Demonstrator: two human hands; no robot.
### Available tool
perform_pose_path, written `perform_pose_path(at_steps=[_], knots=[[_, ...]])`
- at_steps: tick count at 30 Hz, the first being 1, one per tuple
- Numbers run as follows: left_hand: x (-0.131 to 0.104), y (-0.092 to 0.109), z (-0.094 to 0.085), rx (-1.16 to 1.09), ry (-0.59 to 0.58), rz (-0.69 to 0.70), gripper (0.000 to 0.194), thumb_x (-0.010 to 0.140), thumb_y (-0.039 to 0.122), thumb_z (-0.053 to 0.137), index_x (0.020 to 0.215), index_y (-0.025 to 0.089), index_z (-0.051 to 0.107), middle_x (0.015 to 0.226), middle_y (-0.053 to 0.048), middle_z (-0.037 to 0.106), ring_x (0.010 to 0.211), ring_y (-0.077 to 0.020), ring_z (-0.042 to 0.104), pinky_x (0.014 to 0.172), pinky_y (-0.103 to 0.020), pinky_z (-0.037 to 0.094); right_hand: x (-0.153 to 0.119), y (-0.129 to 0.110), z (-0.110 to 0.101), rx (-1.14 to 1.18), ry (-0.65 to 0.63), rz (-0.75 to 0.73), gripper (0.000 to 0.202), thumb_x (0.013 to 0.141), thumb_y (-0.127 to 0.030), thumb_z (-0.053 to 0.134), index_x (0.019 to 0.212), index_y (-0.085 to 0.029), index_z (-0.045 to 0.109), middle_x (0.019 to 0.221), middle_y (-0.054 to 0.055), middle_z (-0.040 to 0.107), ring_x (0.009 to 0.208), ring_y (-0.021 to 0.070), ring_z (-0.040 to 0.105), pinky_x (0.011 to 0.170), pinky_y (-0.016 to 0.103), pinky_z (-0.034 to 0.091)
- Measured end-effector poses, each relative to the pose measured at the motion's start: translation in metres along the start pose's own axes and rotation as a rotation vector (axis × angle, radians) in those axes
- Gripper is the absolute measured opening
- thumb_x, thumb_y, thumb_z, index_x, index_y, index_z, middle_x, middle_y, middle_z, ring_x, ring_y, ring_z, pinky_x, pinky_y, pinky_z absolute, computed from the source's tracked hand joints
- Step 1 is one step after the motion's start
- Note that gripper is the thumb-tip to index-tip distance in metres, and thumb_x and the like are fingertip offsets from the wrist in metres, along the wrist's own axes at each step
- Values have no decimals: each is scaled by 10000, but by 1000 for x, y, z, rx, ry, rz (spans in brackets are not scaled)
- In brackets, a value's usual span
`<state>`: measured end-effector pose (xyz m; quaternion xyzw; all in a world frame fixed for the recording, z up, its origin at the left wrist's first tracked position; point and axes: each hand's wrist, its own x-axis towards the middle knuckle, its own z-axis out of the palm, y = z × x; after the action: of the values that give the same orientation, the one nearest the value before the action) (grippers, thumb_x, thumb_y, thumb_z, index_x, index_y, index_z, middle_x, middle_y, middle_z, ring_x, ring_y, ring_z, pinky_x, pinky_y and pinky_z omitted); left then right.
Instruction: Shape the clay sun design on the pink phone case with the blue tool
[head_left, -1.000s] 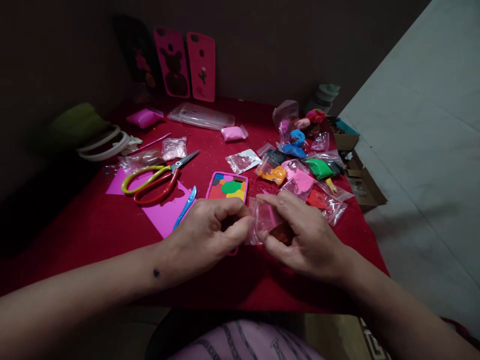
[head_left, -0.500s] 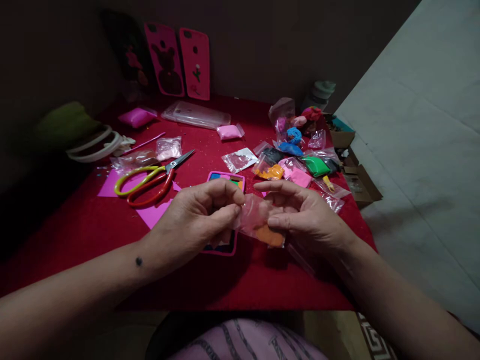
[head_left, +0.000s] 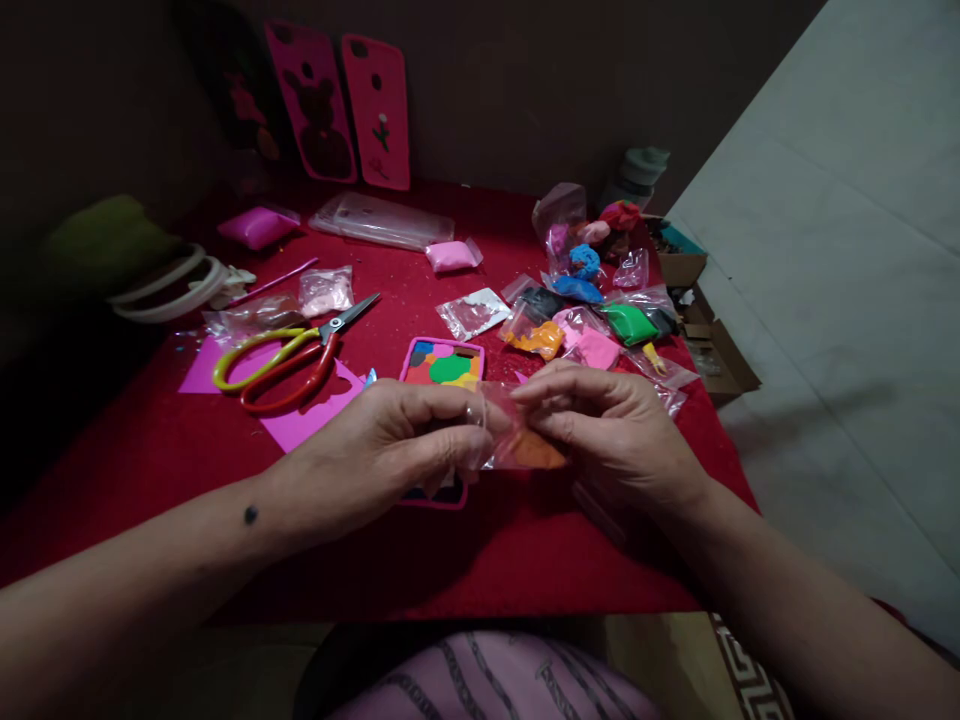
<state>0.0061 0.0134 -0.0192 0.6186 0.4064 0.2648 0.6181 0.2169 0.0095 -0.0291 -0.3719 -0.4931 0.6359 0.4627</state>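
Observation:
A clear plastic bag (head_left: 501, 440) with orange clay (head_left: 537, 451) in its lower corner is held between both hands above the table. My left hand (head_left: 409, 435) has its fingertips at the mouth of the bag, apparently reaching inside. Closed round the other side of the bag is my right hand (head_left: 611, 425), with thumb and fingers pinching it beside the clay. Below and behind the left hand lies a pink-rimmed phone case (head_left: 450, 369) covered in patches of coloured clay; its middle is hidden by the hand.
Scissors (head_left: 300, 360) lie on pink sheets (head_left: 300, 425) at the left. Several bags of coloured clay (head_left: 592, 345) crowd the right side. Clear phone cases (head_left: 382, 220) lie at the back, and decorated cases (head_left: 379, 115) lean on the wall. Cardboard boxes (head_left: 712, 350) stand beyond the right edge.
My left fingers have moved into or over the bag's mouth. My right fingers have closed more on the bag. More of the colourful phone case shows now, and the view has shifted slightly.

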Motion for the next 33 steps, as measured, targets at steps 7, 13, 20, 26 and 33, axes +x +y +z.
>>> perform_pose_path(at_steps=[7, 13, 20, 26, 33], knots=[[3, 2, 3, 9, 94, 13, 123, 796, 252, 635, 846, 197, 733, 693, -2, 685, 560, -87, 572, 517, -145, 466, 0, 2, 1, 288, -96, 257, 470, 689, -80, 778, 1106, -210, 604, 822, -6, 729, 630, 148, 717, 558, 271, 612], [1, 1, 5, 45, 89, 27, 145, 778, 282, 675, 680, 181, 709, 536, 28, 592, 473, -76, 503, 445, -143, 400, -3, 6, 4, 261, -167, 306, 220, 760, -79, 709, 932, -174, 610, 772, -7, 731, 552, 136, 717, 489, 211, 583], [3, -2, 5, 148, 81, 149, 79, 789, 221, 693, 831, 218, 760, 795, -6, 754, 701, -137, 676, 614, -177, 530, -4, 3, 8, 301, -104, 343, 182, 726, -59, 718, 786, -154, 576, 624, -16, 709, 497, 139, 698, 460, 210, 576], [1, -4, 6, 259, 70, 253, 70, 830, 237, 686, 853, 236, 753, 825, 24, 766, 705, -125, 695, 648, -172, 537, -6, 4, 9, 316, -136, 384, 193, 737, -69, 706, 750, -163, 538, 556, -7, 702, 457, 128, 678, 448, 192, 557], [0, -4, 6, 505, 118, 408, 66, 853, 184, 683, 820, 210, 734, 807, 21, 730, 718, -83, 675, 677, -124, 478, -6, 8, 10, 353, -132, 396, 140, 749, -100, 680, 729, -161, 555, 568, 17, 716, 456, 129, 677, 453, 185, 551]])
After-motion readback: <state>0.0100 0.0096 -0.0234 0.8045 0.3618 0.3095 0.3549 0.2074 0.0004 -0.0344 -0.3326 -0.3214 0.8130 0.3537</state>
